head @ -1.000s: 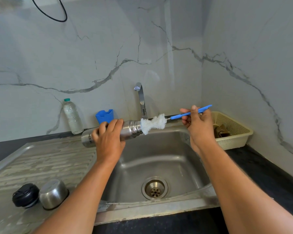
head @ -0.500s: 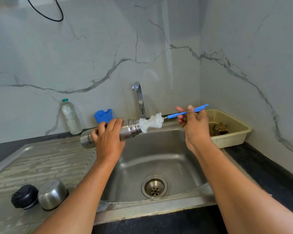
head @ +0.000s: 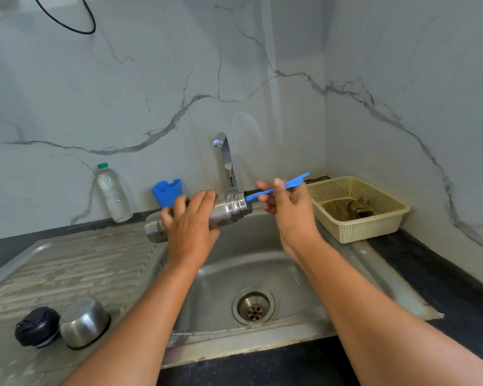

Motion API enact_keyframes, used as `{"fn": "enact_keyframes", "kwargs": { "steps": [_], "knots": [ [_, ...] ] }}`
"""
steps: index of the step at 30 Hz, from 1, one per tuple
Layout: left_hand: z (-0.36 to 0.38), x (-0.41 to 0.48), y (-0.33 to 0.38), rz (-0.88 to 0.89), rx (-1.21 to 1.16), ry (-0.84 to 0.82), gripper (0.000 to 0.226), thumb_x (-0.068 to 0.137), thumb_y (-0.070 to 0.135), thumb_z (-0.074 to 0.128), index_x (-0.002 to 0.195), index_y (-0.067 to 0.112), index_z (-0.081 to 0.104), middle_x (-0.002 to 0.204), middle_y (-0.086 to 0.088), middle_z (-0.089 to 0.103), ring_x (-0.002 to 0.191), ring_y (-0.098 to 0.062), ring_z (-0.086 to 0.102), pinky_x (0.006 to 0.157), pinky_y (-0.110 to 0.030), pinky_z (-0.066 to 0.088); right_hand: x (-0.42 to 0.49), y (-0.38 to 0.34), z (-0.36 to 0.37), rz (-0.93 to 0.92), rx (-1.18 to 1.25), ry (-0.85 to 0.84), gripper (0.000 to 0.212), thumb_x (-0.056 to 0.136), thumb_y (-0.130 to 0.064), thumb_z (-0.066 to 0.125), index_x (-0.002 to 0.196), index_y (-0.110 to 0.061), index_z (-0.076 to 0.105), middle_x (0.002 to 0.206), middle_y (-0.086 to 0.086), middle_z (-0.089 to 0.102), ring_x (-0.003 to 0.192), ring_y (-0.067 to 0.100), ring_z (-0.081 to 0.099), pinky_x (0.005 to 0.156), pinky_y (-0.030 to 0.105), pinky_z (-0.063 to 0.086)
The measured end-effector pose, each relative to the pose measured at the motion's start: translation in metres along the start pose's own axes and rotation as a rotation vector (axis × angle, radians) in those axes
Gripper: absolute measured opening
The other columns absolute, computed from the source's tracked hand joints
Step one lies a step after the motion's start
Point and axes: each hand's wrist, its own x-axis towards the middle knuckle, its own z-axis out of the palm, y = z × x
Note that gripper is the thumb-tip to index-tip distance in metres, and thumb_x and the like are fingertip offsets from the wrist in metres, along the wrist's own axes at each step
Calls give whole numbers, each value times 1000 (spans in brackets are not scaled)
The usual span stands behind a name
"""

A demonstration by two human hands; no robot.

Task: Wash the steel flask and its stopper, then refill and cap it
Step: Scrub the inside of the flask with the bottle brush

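My left hand [head: 188, 227] grips the steel flask [head: 229, 208], held nearly level over the sink [head: 251, 263] with its mouth to the right. My right hand [head: 289, 207] pinches the blue handle of the bottle brush [head: 279, 188]. The white brush head is hidden inside the flask mouth. The black stopper [head: 37, 325] and the steel cap cup [head: 83, 321] lie on the drainboard at lower left.
The tap [head: 225, 160] stands behind the flask, with no water running. A blue holder [head: 166, 190] and a plastic water bottle [head: 112, 192] stand at the back wall. A cream basket [head: 374, 218] with a cloth sits right of the sink.
The white brush head, earlier outside the flask mouth, has gone inside. My right hand moved left toward the flask.
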Motion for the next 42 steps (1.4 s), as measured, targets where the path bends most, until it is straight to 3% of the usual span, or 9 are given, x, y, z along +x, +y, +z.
{"fn": "enact_keyframes", "kwargs": {
  "steps": [4, 7, 13, 17, 20, 22, 27, 37, 42],
  "knots": [
    [0, 0, -1, -8, -15, -1, 85, 58, 14, 89, 135, 27, 57, 133, 9, 58, 117, -25, 41, 93, -47, 31, -6, -6, 1, 35, -150, -76, 9, 106, -27, 54, 110, -19, 54, 105, -8, 79, 86, 2, 70, 72, 21, 49],
    [2, -2, -12, -17, -14, -32, 87, 59, 10, 90, 137, 27, 56, 134, 8, 59, 117, -25, 42, 95, -49, 35, -2, -7, -5, 156, -181, -123, 17, 101, -24, 64, 110, -10, 66, 100, -4, 79, 86, 4, 68, 72, 24, 50],
    [-1, -2, -20, -3, 32, 6, 83, 60, 5, 91, 133, 27, 60, 132, 5, 61, 121, -30, 46, 101, -50, 34, 8, -9, -23, 213, -402, -181, 23, 83, -19, 86, 89, -4, 70, 63, 1, 56, 56, 11, 44, 51, 20, 41],
    [-4, -1, -22, 33, 79, 7, 76, 67, -2, 84, 132, 30, 61, 132, 8, 60, 126, -29, 49, 106, -47, 31, 12, -10, -28, 43, -930, -303, 19, 79, -30, 88, 80, -16, 75, 69, -8, 67, 65, 7, 58, 61, 24, 48],
    [-7, -1, -19, 96, 97, 8, 69, 73, -3, 77, 133, 29, 62, 135, 6, 60, 132, -31, 47, 111, -47, 28, 4, -3, -21, -87, -1424, -479, 10, 88, -32, 77, 95, -27, 72, 88, -6, 70, 81, 15, 65, 73, 35, 57],
    [-10, -1, -14, 133, 105, 21, 65, 76, -2, 72, 133, 27, 63, 137, 3, 61, 134, -33, 47, 113, -49, 28, -4, 4, -11, -123, -1555, -561, 14, 99, -26, 64, 112, -24, 67, 97, -1, 66, 83, 19, 62, 74, 36, 55],
    [-14, 1, -11, 127, 92, 62, 68, 74, -3, 78, 135, 24, 62, 139, -1, 60, 135, -34, 47, 112, -51, 30, -7, 10, -1, -63, -1398, -582, 21, 106, -20, 48, 124, -17, 59, 98, 3, 60, 82, 18, 60, 67, 31, 48],
    [-10, 1, -11, 123, 4, 62, 85, 82, -5, 77, 155, 23, 44, 159, -2, 45, 153, -29, 30, 122, -52, 27, -11, 4, 1, 70, -1054, -424, 31, 99, -38, 47, 91, -16, 69, 75, 1, 62, 69, 19, 56, 63, 32, 40],
    [-18, 1, 1, -172, -206, 135, 80, 81, -4, 71, 154, 14, 42, 159, -9, 38, 150, -34, 29, 123, -48, 29, -11, 3, -3, 179, -878, -338, 33, 102, -34, 50, 87, -15, 73, 79, 1, 62, 76, 17, 56, 76, 34, 43]
  ]
}}
